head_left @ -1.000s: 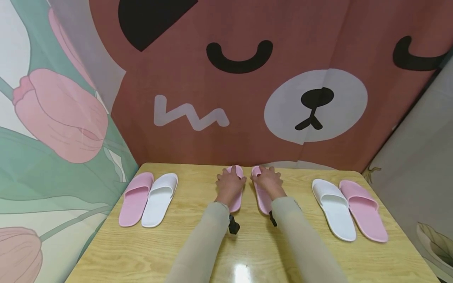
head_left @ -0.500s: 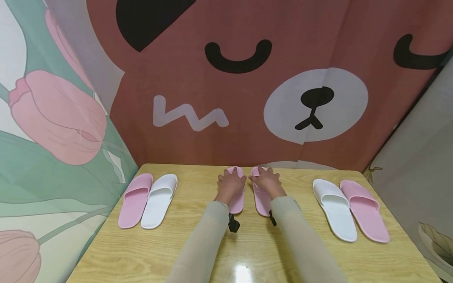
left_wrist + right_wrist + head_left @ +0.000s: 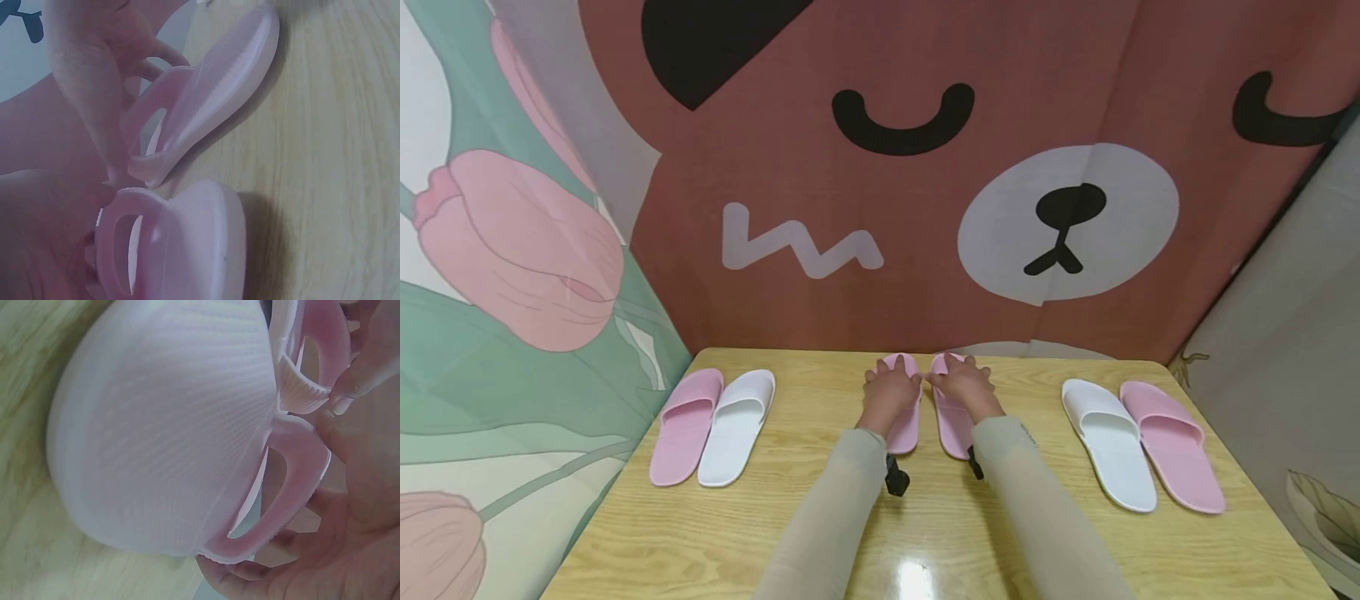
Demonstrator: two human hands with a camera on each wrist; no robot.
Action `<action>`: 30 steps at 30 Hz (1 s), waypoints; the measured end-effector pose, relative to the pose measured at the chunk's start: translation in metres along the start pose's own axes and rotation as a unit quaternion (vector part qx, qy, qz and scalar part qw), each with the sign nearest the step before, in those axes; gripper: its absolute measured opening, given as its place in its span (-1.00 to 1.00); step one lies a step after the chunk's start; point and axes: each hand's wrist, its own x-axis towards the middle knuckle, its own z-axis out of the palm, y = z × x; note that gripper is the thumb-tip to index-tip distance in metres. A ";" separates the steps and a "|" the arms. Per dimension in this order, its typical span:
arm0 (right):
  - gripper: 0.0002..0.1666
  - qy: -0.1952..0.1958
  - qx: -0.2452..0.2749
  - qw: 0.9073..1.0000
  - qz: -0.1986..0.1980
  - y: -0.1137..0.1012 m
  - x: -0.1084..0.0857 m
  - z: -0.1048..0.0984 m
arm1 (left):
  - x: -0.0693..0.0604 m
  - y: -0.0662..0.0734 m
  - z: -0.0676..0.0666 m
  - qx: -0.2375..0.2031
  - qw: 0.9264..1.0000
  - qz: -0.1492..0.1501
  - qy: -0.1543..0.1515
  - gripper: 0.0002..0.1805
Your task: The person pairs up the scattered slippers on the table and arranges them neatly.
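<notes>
Two pink slippers lie close together at the back middle of the wooden table (image 3: 820, 533), toes toward the wall, with a narrow gap between them. My left hand (image 3: 889, 390) grips the strap of the left pink slipper (image 3: 904, 432) from above, fingers spread over it. The right hand (image 3: 964, 385) holds the right pink slipper (image 3: 952, 429) likewise. In the right wrist view, thumb and fingers lie on opposite sides of this slipper's strap (image 3: 300, 444). Both slippers' soles rest at the table surface; the hands hide much of the straps in the head view.
At the table's left stand a pink slipper (image 3: 687, 433) and a white slipper (image 3: 735, 433) side by side. Another white slipper (image 3: 1112, 450) and pink slipper (image 3: 1176, 450) sit at the right. A bear-print curtain (image 3: 805, 317) hangs right behind the table's back edge.
The two middle slippers have shifted slightly toward each other under my hands, the left one turning a little. My hands have moved with them. The outer slippers stay put.
</notes>
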 end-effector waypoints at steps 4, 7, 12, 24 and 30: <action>-0.07 -0.010 -0.005 1.000 -0.007 -0.002 0.000 -0.002 | 0.002 -0.001 0.001 -0.004 1.000 -0.002 -0.004 -0.30; -0.09 -0.013 -0.007 1.000 -0.015 -0.002 -0.001 -0.003 | 0.003 -0.001 0.000 -0.012 1.000 -0.003 -0.009 -0.32; -0.12 -0.010 -0.005 1.000 -0.007 -0.003 -0.002 -0.003 | 0.003 -0.001 0.000 -0.019 1.000 -0.002 -0.013 -0.33; -0.10 0.011 -0.035 0.999 -0.017 -0.001 -0.003 0.001 | 0.001 -0.011 0.001 -0.024 0.999 0.025 -0.004 -0.29; -0.08 0.019 -0.042 0.999 -0.019 0.004 -0.004 0.003 | 0.000 -0.015 0.001 0.007 0.999 0.053 -0.005 -0.24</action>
